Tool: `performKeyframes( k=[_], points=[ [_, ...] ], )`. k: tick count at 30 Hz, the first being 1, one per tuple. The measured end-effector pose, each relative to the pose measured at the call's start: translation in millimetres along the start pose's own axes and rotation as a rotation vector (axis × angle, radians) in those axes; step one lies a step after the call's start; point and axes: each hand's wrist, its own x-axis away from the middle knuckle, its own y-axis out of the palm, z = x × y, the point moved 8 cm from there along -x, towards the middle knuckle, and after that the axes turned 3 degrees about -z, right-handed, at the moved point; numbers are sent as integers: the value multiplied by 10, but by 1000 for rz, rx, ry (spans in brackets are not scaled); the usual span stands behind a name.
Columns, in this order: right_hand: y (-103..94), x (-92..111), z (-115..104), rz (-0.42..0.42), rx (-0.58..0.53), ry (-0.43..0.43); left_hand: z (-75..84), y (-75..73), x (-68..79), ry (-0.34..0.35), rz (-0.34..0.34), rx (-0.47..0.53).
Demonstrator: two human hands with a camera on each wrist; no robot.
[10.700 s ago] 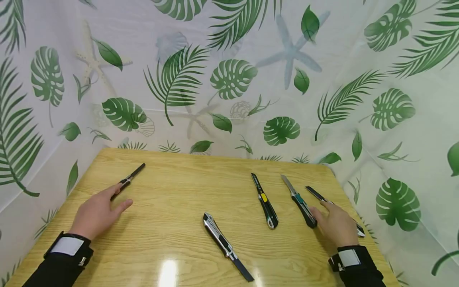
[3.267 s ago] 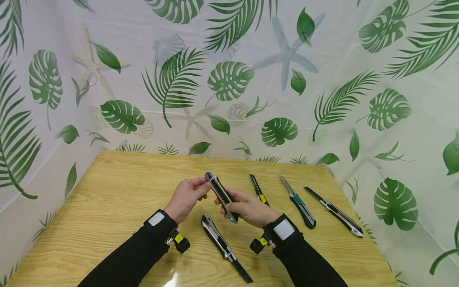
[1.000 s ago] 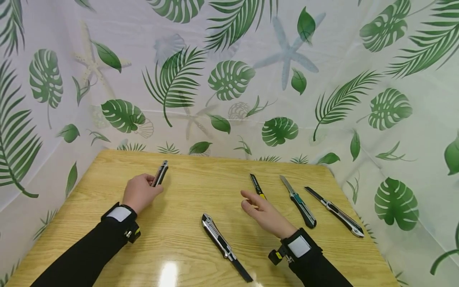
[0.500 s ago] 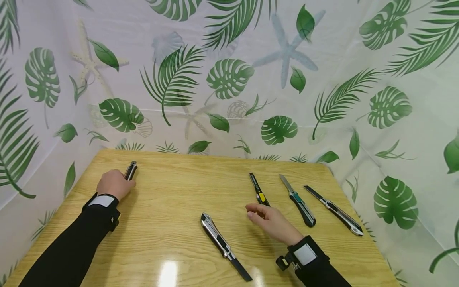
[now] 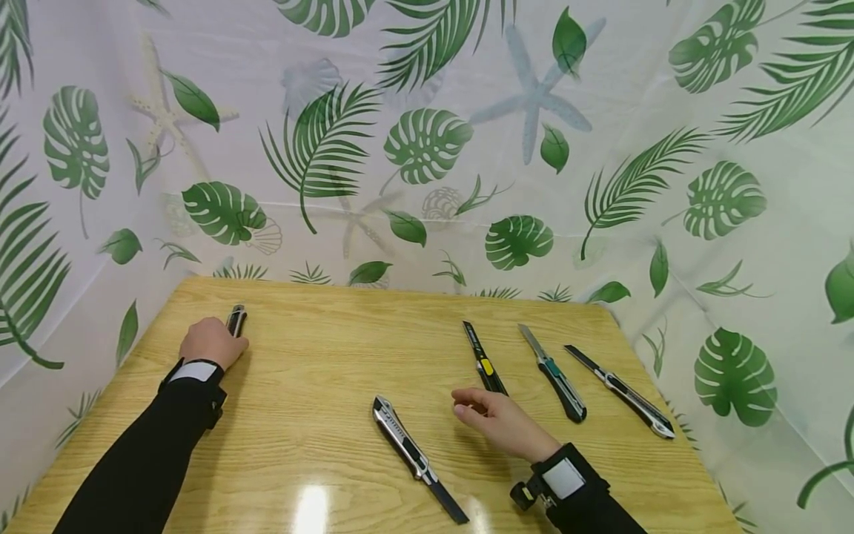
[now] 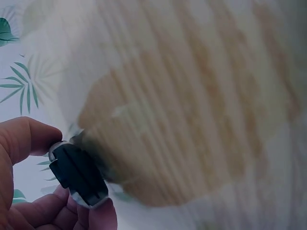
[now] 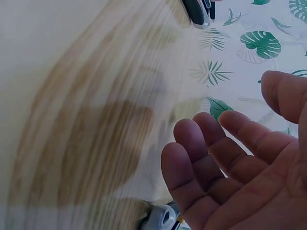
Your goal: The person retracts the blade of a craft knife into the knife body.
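Note:
At the table's back left, my left hand (image 5: 210, 343) grips a utility knife (image 5: 236, 320), dark with silver trim. No blade sticks out at its far end; the palm hides the rest. In the left wrist view, thumb and fingers pinch the knife's dark body (image 6: 79, 172). My right hand (image 5: 503, 421) hovers at right of centre, fingers loosely bent, holding nothing. Just beyond it lies a black utility knife with a yellow slider (image 5: 485, 366), its lower end partly covered by the hand. The right wrist view shows the bare palm and fingers (image 7: 240, 177).
A silver-and-black utility knife (image 5: 410, 445) lies front centre, dark blade extended towards me. To the right lie a teal-slider utility knife (image 5: 559, 382) and a silver-and-black one (image 5: 627, 397), blades out and pointing away. A leaf-printed sheet (image 5: 427, 200) walls the wooden table (image 5: 347, 356).
Earlier the left knife's blade was extended; both hands then held it mid-table, blade in. The right hand let go, and the left carried it back left. Lately the right hand drew slightly nearer me.

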Motion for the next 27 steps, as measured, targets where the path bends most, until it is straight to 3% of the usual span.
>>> performKeyframes(
  k=[12, 27],
  points=[
    [45, -28, -24, -12, 6, 8, 6, 4, -39, 0, 63, 0],
    [81, -29, -21, -26, 0, 22, 5, 30, -13, 18, 69, -3]
  ],
)
